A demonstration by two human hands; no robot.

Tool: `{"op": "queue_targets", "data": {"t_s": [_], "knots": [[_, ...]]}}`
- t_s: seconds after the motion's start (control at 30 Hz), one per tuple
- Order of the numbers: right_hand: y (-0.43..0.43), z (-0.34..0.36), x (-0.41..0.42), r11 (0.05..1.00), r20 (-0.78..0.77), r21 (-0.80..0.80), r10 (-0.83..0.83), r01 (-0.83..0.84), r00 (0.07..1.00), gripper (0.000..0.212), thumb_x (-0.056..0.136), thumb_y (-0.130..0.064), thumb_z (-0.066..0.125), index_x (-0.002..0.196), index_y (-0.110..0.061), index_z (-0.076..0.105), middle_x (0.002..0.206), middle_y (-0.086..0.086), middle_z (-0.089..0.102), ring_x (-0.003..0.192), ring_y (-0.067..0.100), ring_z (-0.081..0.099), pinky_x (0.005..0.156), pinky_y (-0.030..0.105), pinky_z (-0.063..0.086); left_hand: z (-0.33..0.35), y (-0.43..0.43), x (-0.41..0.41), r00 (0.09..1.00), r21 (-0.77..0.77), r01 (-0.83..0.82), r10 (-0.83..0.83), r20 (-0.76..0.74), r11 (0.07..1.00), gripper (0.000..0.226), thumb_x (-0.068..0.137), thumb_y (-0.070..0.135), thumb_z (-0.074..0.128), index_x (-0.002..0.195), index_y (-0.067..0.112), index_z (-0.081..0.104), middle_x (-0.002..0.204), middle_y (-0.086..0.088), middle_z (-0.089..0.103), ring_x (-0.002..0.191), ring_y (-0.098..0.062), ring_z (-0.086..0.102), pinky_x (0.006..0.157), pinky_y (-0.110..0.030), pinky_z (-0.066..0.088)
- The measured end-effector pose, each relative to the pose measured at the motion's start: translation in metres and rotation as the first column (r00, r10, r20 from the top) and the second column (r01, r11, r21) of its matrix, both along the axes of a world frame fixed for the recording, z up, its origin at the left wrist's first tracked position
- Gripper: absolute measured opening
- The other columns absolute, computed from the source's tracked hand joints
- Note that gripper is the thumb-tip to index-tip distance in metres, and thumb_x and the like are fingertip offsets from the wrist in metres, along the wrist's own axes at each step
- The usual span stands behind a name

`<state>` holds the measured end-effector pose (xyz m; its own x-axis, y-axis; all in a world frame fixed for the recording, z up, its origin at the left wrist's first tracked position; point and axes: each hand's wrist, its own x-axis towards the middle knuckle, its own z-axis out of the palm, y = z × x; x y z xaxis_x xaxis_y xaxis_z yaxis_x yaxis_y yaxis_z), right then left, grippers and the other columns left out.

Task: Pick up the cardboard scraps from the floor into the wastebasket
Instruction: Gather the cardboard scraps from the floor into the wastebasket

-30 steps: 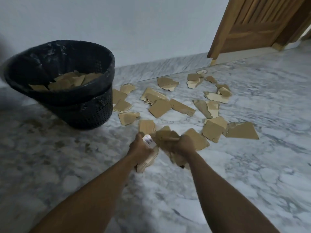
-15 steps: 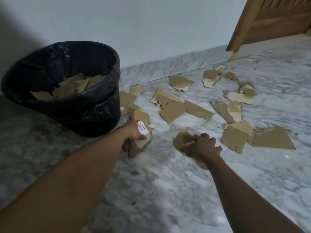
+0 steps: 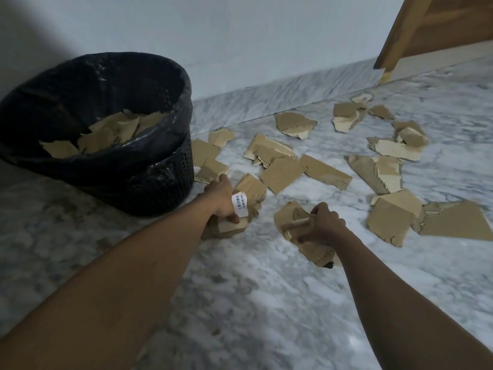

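Observation:
Several brown cardboard scraps (image 3: 324, 172) lie scattered over the marble floor. A black mesh wastebasket (image 3: 170, 182) with a black liner stands at the left, and scraps lie inside it. My left hand (image 3: 222, 198) grips a bundle of scraps (image 3: 250, 189), one bearing a white barcode label, close to the basket's right side and low over the floor. To the right, my right hand (image 3: 324, 224) grips another bunch of scraps (image 3: 289, 218), also near the floor.
A white wall with a marble skirting (image 3: 280, 100) runs behind the basket. A wooden door (image 3: 437, 25) stands at the upper right. Larger scraps (image 3: 453, 222) lie right of my right hand. Bare marble floor (image 3: 266, 303) spreads out in the foreground.
My hands, together a second ago, have parted. The left one moved left with its scraps to beside the basket. The right one stays low with its bunch. The view shifted left.

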<state>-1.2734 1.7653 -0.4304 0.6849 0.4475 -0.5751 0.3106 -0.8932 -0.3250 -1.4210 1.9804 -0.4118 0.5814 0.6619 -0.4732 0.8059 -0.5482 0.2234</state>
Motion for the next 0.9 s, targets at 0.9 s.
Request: {"op": "queue_targets", "data": {"t_s": [0.9], "knots": [[0.004,-0.006,0.013,0.995,-0.072,0.105,0.002,0.005,0.997,0.103,0.013,-0.066,0.072,0.102,-0.025,0.04,0.101,0.0,0.055,0.098,0.028,0.058,0.087,0.053,0.053,0.011,0.063,0.062,0.991,0.034,-0.004,0.009,-0.134,0.999,0.083,0.071,0.044,0.085,0.131,-0.002,0.05,0.123,-0.015,0.062,0.11,-0.029,0.061,0.095,-0.035,0.051]]}}
